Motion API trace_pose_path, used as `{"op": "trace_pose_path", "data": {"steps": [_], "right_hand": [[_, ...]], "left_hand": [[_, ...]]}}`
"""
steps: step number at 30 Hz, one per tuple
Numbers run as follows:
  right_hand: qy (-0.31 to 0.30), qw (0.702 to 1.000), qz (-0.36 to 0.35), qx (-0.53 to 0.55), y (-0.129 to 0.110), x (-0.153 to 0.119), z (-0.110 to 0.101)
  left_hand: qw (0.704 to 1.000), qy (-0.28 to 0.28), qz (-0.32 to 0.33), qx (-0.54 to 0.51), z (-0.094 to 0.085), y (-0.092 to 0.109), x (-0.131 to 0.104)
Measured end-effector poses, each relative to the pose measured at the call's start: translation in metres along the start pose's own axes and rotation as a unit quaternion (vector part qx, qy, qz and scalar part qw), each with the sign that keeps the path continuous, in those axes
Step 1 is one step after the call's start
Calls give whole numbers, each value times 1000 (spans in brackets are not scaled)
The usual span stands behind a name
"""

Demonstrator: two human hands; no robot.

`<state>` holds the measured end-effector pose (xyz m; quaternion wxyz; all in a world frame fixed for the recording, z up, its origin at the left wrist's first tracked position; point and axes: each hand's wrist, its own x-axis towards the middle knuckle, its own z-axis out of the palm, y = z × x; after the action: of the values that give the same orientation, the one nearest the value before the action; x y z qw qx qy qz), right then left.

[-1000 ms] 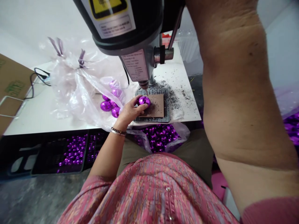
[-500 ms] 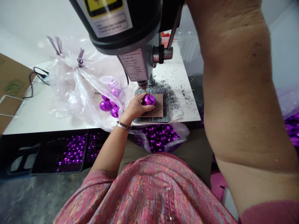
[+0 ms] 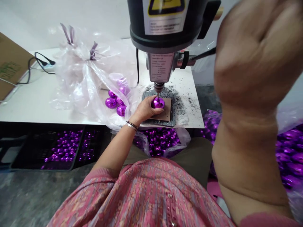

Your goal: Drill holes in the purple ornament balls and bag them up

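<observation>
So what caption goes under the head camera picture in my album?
Left fingers hold a shiny purple ball beneath the drill, over a brown board.

A white table stretches before you, bearing the gray base of a drill press toward its right end. Dark shavings litter the surface around it, heaviest on your right. At center-left, clear plastic bagging spreads across the top, with shiny purple balls in or under its folds; which cannot be told. Black cords curl at your far left.
</observation>
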<state>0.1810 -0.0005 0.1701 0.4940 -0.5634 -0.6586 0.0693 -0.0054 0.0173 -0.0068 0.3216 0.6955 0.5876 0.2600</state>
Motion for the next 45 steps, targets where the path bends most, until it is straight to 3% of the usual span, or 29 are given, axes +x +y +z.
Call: {"op": "trace_pose_path", "data": {"steps": [6, 14, 20, 29, 35, 38, 41, 45], "right_hand": [[66, 983, -164, -53, 10, -51, 11], [108, 977, -182, -35, 34, -62, 29], [133, 967, -199, -86, 45, -72, 37], [214, 947, -222, -86, 59, -75, 55], [215, 930, -292, -54, 74, -83, 65], [231, 938, -258, 9, 62, -73, 59], [206, 957, -191, 75, 30, -41, 41], [103, 993, -18, 54, -10, 6, 17]], "left_hand": [[1000, 0, 10, 20, 2, -2, 0], [999, 11, 16, 27, 1, 0, -2], [1000, 13, 5, 7, 3, 0, -4], [999, 26, 29, 6, 8, -5, -4], [999, 39, 26, -5, 11, -7, -5], [999, 27, 7, -22, 11, -4, -6], [999, 19, -27, -38, 8, 1, -8], [996, 15, -27, -83, 0, 2, -20]]}}
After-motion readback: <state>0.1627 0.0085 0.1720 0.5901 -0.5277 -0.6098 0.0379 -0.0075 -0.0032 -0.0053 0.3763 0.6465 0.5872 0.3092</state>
